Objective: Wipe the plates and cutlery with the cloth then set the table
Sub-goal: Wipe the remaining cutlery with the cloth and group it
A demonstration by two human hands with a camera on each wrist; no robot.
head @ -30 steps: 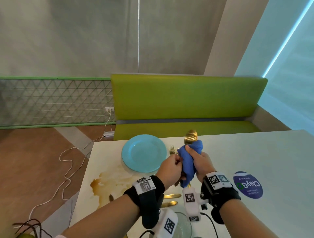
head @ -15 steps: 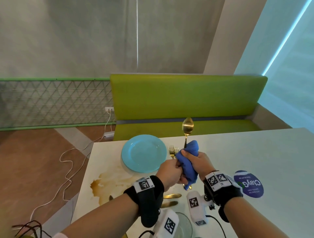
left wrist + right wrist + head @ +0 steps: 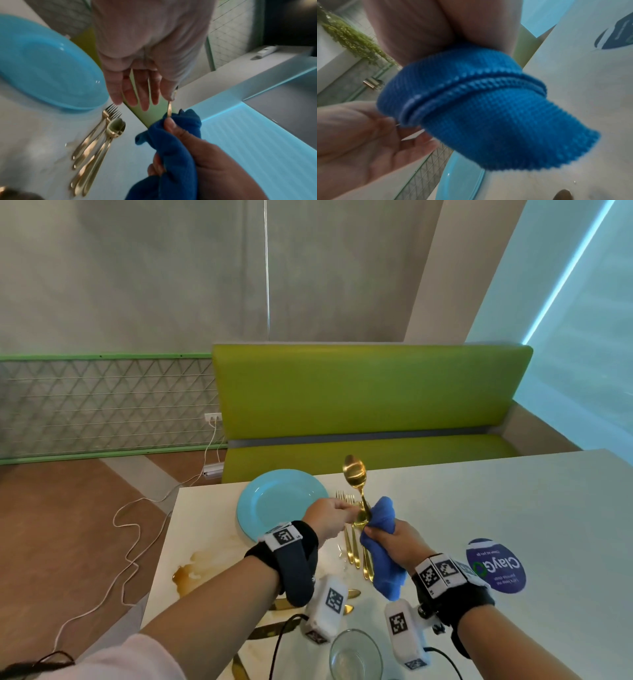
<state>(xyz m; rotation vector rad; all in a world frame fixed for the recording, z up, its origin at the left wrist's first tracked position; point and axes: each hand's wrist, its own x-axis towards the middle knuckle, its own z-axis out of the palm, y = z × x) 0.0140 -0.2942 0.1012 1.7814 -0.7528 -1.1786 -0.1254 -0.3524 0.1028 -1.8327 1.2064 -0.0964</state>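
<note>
one gold spoon point(image 3: 355, 474) stands upright above the table point(image 3: 513, 508), its handle pinched by the left hand point(image 3: 329, 520) and wrapped in the blue cloth point(image 3: 382, 546), which the right hand point(image 3: 399, 542) grips. several gold forks and spoons point(image 3: 352, 546) lie on the table below, beside the light blue plate point(image 3: 274, 501).

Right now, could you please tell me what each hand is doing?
Left hand: pinches the spoon, other fingers loose.
Right hand: grips the cloth, wrapped round the spoon's handle.
</note>
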